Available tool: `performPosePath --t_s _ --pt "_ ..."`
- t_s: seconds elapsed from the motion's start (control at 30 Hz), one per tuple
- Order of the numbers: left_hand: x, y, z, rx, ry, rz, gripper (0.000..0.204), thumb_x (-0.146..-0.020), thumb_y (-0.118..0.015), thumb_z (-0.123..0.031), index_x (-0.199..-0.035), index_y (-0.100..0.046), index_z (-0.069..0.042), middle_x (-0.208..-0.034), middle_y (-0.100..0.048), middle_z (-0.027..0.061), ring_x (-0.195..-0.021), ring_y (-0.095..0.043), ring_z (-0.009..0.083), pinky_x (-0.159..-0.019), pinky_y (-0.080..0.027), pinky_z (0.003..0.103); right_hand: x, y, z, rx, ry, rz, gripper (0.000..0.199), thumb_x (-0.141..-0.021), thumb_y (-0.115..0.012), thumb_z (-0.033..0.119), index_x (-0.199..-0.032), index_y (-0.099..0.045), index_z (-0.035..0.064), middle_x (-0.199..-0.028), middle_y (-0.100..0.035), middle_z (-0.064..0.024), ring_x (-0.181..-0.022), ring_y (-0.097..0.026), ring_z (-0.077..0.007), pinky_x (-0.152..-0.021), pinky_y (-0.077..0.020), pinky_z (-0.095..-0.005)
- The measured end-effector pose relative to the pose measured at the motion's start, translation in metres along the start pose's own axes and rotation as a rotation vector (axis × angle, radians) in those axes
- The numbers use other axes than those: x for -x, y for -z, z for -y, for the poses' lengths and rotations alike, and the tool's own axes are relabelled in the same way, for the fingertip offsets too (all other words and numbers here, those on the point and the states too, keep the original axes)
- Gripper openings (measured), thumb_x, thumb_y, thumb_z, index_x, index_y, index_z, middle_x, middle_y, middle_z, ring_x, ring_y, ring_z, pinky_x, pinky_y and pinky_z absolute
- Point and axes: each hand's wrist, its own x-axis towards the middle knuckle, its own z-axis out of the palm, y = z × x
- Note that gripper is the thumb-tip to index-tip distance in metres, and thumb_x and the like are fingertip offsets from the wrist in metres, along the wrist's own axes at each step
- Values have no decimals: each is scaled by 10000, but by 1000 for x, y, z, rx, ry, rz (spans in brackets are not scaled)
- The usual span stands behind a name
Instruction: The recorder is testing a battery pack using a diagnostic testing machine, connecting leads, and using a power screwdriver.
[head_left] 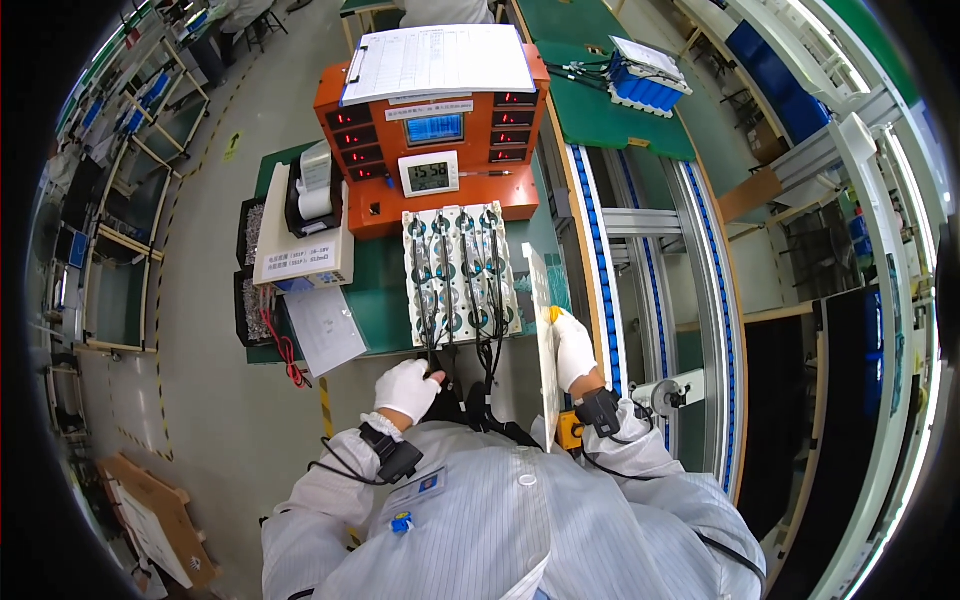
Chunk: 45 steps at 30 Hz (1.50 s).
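Observation:
A battery pack of cylindrical cells in a white plastic frame [460, 275] lies on the green-topped table, with black cables [487, 365] running down from its near edge toward me. My left hand [408, 388], in a white glove with a bare thumb tip, is closed at the near end of the pack, pinching one of these cables. To the right of the pack, a white panel [547, 365] stands upright, seen almost edge-on. My right hand [574, 352], also gloved, is closed against its right side, with a small yellow piece [555, 314] at the fingertips; its exact hold is hidden.
Behind the pack stands an orange tester [430, 130] with red displays and a clipboard [440, 62] on top. A label printer [315, 190] sits on a white instrument [300, 255] at left, above red leads [285, 350]. A roller conveyor [640, 230] runs along the right, with a blue battery pack [648, 82] beyond.

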Motion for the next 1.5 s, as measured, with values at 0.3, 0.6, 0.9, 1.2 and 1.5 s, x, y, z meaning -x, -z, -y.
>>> performPosePath --t_s 0.3,0.6,0.9,1.2,1.5 --pt "-17 47 -49 799 -98 271 299 -950 -615 -197 -1149 -615 28 -818 -686 122 -780 -675 148 -708 -518 272 -19 -27 32 274 135 -29 390 -963 -499 125 -1316 -494 -41 -1142 -633 -127 -990 -603 -174 -889 -463 -290" --pt "-96 37 -23 71 -47 -345 361 -845 -670 -300 -995 -574 14 -1050 -570 205 -1031 -537 397 -858 -449 461 -62 -103 81 1106 280 0 566 -894 -608 314 -1340 -470 -4 -1066 -663 -262 -947 -659 -399 -840 -523 -419" --pt "-132 5 16 72 -93 -446 361 -919 -587 -301 -1052 -526 29 -1076 -553 234 -1042 -519 420 -889 -431 469 -96 -124 74 1489 386 23 470 -878 -630 387 -1124 -574 -10 -1204 -588 -200 -1030 -618 -375 -836 -519 -456" --pt "-154 3 15 381 -23 -382 399 -974 -544 -331 -1114 -527 42 -1055 -599 265 -975 -584 434 -834 -470 453 -129 -121 37 1105 458 52 683 -896 -626 258 -1432 -318 -33 -1367 -465 -243 -1169 -527 -430 -993 -441 -433" --pt "-147 2 10 554 58 -259 441 -984 -549 -317 -1248 -492 31 -1084 -645 253 -939 -647 375 -805 -499 413 -111 -110 29 889 288 93 727 -943 -570 244 -1522 -182 34 -1380 -481 -266 -1226 -513 -425 -1028 -418 -401"
